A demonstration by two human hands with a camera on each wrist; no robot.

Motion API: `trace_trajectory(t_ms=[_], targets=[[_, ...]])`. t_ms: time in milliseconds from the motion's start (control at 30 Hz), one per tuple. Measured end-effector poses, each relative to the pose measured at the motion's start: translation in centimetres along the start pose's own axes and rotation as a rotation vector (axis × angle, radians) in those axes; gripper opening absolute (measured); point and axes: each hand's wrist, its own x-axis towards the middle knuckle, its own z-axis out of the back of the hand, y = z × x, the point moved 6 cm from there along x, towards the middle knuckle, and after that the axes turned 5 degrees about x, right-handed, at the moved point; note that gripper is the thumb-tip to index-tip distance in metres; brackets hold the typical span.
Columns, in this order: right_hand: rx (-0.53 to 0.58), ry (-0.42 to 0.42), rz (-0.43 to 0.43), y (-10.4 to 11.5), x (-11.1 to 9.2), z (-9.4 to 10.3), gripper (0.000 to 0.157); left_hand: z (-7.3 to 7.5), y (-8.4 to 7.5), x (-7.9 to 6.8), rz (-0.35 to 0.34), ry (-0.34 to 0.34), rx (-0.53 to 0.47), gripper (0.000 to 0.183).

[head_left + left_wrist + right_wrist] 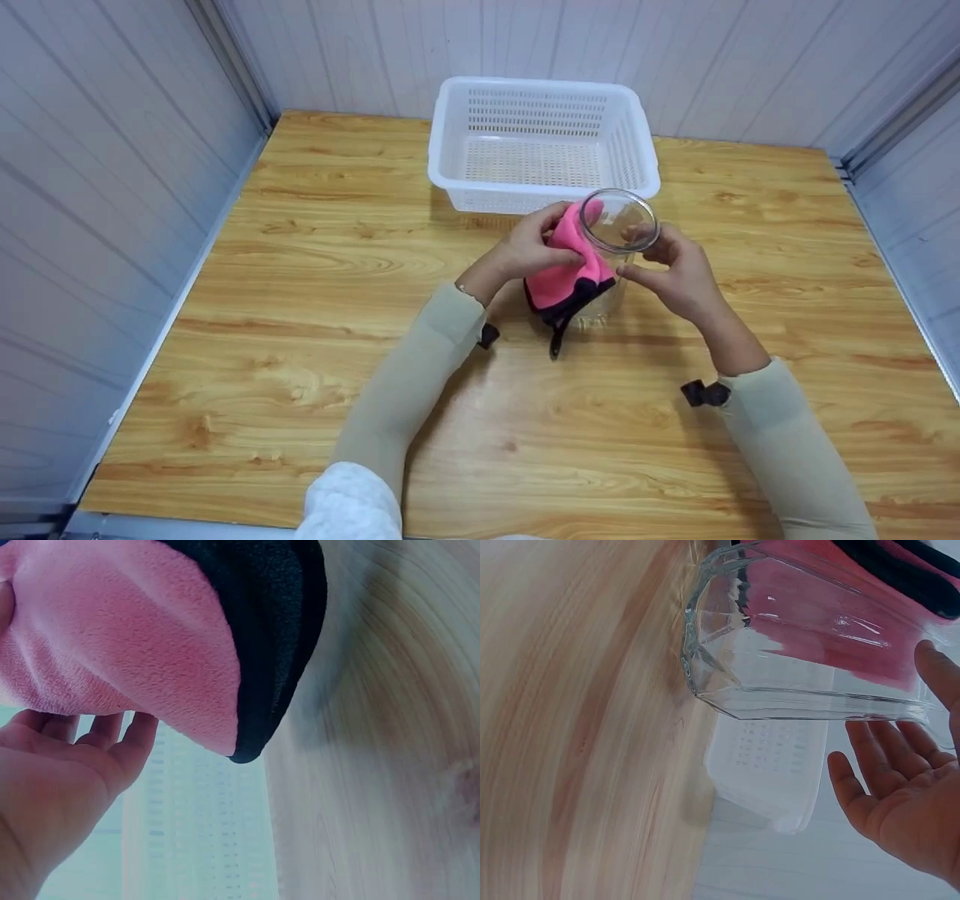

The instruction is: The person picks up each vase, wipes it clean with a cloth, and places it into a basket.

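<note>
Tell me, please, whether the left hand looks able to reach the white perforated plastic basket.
Probably yes: nothing visible stands between the left hand and the basket, though that hand holds the pink, black-edged fleecy cloth.

From here I see a white perforated plastic basket on the wood-grain counter, near pale panelled walls.

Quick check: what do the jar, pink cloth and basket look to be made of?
Jar: clear, glossy, likely glass, from its bright highlights and thick faceted base. Pink cloth: probably matte fleece or terry, from its fuzzy nap. Basket: smooth white, probably moulded plastic, from its slotted walls.
</note>
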Motion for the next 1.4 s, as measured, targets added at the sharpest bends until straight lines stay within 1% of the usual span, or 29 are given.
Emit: trace_trajectory(t_ms=[100,200,333,433,567,667,767,833,933,1033,1133,1200,1300,1400], targets=[[-0.005,0.01,0.002,1.4,-0.3,-0.1,0.047,0.1,0.1,-0.1,0.0,-0.019,-0.017,0.061],[-0.008,0.011,-0.004,0.8,-0.2,0.1,0.048,0.3,0.3,-0.2,0.005,-0.049,-0.034,0.055],[-0.011,0.007,-0.017,-1.1,0.2,0.3,0.05,0.4,0.6,-0.2,-0.005,-0.094,-0.042,0.051],[-0.01,0.004,-0.027,-1.1,0.2,0.4,0.049,0.4,0.9,-0.2,-0.004,-0.101,-0.044,0.049],[-0.005,-0.01,-0.03,-1.0,0.2,0.5,0.048,0.3,1.3,-0.3,0.02,-0.078,-0.028,0.052],[0.003,-0.011,-0.023,-0.3,0.1,0.4,0.046,0.4,1.7,-0.5,0.036,-0.07,-0.009,0.06],[0.01,-0.004,-0.022,0.4,-0.1,0.3,0.045,0.4,2.0,-0.6,0.042,-0.063,0.013,0.063],[0.005,0.001,-0.028,0.5,-0.1,0.3,0.045,0.3,2.2,-0.6,0.04,-0.053,0.023,0.061],[-0.014,0.004,-0.04,-0.2,0.1,0.4,0.045,0.3,2.4,-0.6,0.045,-0.033,0.033,0.058],[-0.034,0.005,-0.044,-1.0,0.3,0.5,0.045,0.4,2.8,-0.7,0.088,-0.025,0.039,0.055],[-0.029,0.007,-0.04,-1.4,0.5,0.3,0.045,0.6,3.3,-0.9,0.147,-0.023,0.058,0.048],[-0.016,0.01,-0.04,-1.5,0.4,0.2,0.046,0.7,3.7,-1.0,0.178,-0.009,0.071,0.042],[0.005,0.015,-0.041,-1.4,0.4,0.1,0.046,0.8,4.1,-1.1,0.195,0.023,0.101,0.038],[0.018,0.016,-0.041,-1.4,0.4,0.1,0.047,0.8,4.3,-1.1,0.196,0.047,0.113,0.037]])
